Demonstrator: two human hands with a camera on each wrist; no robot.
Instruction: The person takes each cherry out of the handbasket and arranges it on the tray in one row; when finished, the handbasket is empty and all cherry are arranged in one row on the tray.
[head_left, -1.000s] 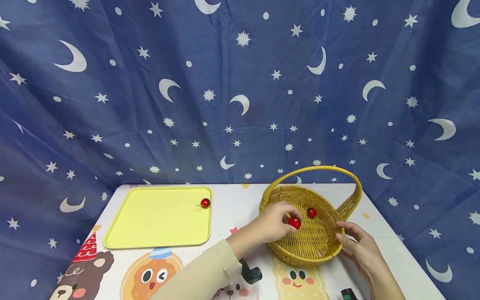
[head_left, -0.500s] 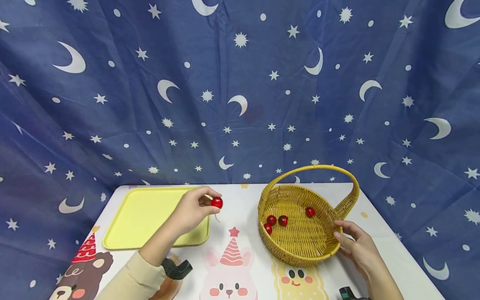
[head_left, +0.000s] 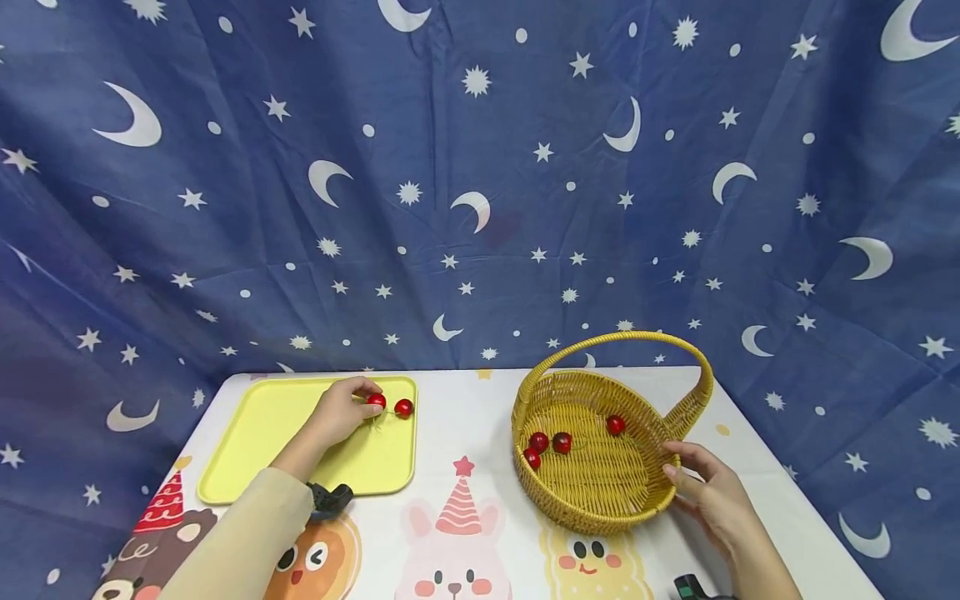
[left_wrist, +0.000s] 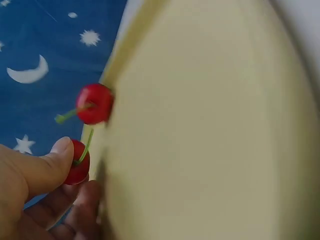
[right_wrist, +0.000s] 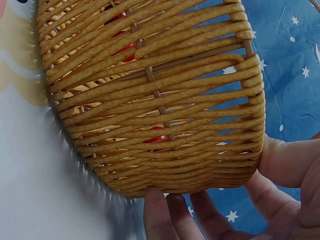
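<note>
My left hand [head_left: 337,414] pinches a red cherry [left_wrist: 79,162] by thumb and fingers, low over the far right part of the yellow tray [head_left: 258,437]. Just right of it, a second cherry [head_left: 403,408] with a green stem lies on the tray near its right edge. On the right stands a woven basket [head_left: 600,522] with a tall handle. My right hand [head_left: 712,492] grips its right rim, thumb on the rim and fingers against the outer side, as the right wrist view shows. Several cherries [head_left: 562,442] lie in the basket, most toward its left wall.
A white tablecloth [head_left: 465,425] with cartoon animals covers the table. Behind it hangs a blue curtain [head_left: 480,208] with moons and stars. The basket handle [head_left: 622,337] arches high over the basket's far side.
My left hand took a cherry out of the basket and carried it left to the tray, beside the cherry there. My right hand stays on the basket rim.
</note>
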